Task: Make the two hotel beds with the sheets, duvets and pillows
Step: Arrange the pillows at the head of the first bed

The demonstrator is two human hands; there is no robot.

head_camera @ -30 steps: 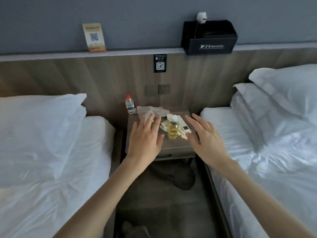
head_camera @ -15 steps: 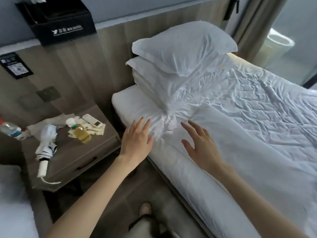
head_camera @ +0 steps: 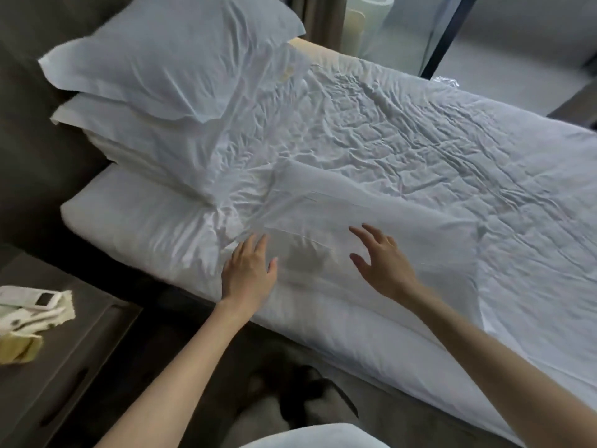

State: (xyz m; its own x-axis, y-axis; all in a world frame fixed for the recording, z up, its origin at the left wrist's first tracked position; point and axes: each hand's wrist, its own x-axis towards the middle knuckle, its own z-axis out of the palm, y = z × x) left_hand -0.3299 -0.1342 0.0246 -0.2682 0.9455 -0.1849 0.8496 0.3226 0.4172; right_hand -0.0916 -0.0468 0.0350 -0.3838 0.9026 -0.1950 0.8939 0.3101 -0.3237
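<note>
The right-hand bed fills the view, spread with a crumpled white duvet (head_camera: 403,130). A white pillow (head_camera: 168,50) lies on a stack of folded white bedding (head_camera: 155,150) at the head end. The mattress under its white sheet (head_camera: 135,227) shows at the near corner. My left hand (head_camera: 250,270) hovers with straight fingers over the near edge of the bed. My right hand (head_camera: 384,260) is spread just above the duvet's folded near part. Neither hand holds anything.
A dark wooden nightstand (head_camera: 61,360) stands at the lower left with a white remote (head_camera: 32,297) on crumpled tissues. The headboard is at the left. A curtain and a glass partition (head_camera: 429,37) stand beyond the bed. A corner of the other bed (head_camera: 307,438) shows at the bottom.
My view has swung from the nightstand onto the right bed. Both hands have moved from over the nightstand to above the bed's near edge, still spread and holding nothing.
</note>
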